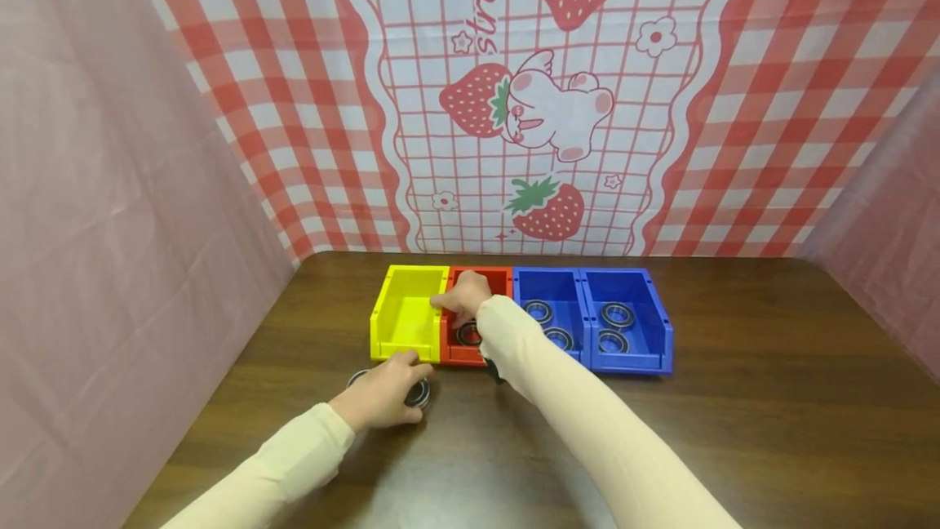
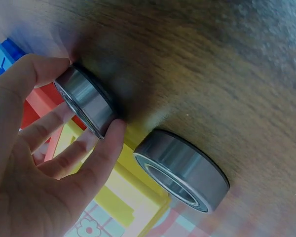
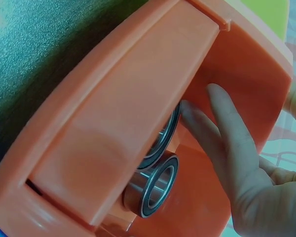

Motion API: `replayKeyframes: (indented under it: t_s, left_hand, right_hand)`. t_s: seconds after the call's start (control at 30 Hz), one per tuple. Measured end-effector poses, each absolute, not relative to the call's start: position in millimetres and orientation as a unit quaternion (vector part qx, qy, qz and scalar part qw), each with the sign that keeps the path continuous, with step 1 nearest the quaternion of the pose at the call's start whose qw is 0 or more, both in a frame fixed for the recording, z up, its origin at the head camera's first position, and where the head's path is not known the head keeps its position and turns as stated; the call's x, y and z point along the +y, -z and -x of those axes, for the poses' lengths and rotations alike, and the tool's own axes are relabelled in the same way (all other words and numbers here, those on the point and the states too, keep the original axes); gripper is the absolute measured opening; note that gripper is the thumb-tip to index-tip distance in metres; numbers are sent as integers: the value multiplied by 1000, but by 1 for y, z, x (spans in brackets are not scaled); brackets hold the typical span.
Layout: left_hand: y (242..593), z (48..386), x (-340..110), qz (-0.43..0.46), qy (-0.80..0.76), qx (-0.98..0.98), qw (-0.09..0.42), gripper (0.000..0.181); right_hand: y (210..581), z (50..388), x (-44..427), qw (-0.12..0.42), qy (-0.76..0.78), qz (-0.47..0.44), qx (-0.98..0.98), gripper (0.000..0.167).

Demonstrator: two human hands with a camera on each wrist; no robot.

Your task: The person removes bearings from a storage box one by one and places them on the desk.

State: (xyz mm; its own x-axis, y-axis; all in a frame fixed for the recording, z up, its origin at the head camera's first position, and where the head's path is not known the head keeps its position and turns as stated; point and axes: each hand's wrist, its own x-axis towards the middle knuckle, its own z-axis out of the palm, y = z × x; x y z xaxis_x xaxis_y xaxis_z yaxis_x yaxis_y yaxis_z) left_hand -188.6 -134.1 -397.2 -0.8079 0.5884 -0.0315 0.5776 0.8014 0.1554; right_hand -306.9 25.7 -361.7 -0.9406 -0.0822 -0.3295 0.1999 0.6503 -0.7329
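Observation:
On the table in front of the yellow bin, my left hand (image 1: 385,392) pinches a ball bearing (image 2: 90,98) by its rim between thumb and fingers. A second bearing (image 2: 187,170) lies beside it on the wood, apart from the fingers. My right hand (image 1: 468,294) reaches into the red bin (image 3: 108,133), its fingers extended and holding nothing. Two bearings show inside that bin: one (image 3: 160,190) near the front wall, and another (image 3: 165,136) partly hidden by that wall. One fingertip is close to the partly hidden bearing; whether they touch, I cannot tell.
The yellow bin (image 1: 407,315) stands left of the red one, with no bearings visible inside. To the right are two joined blue bins, the nearer (image 1: 547,282) and the far-right one (image 1: 624,362), each holding two bearings. A checked strawberry cloth (image 1: 308,104) hangs behind the brown table (image 1: 771,398).

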Motion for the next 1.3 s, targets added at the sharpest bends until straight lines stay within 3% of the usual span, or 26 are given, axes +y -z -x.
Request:
replayKeyframes:
  t_s: [0.57, 1.03, 1.3]
  left_hand:
    - [399, 185, -139, -315, -80, 945, 33, 47]
    - [398, 186, -142, -321, -72, 944, 29, 44]
    - [399, 189, -142, -330, -72, 941, 19, 43]
  right_hand:
    - [362, 304, 24, 163, 419, -36, 893, 38]
    - [359, 300, 25, 169, 427, -36, 887, 30]
    - [359, 302, 26, 169, 427, -45, 887, 38]
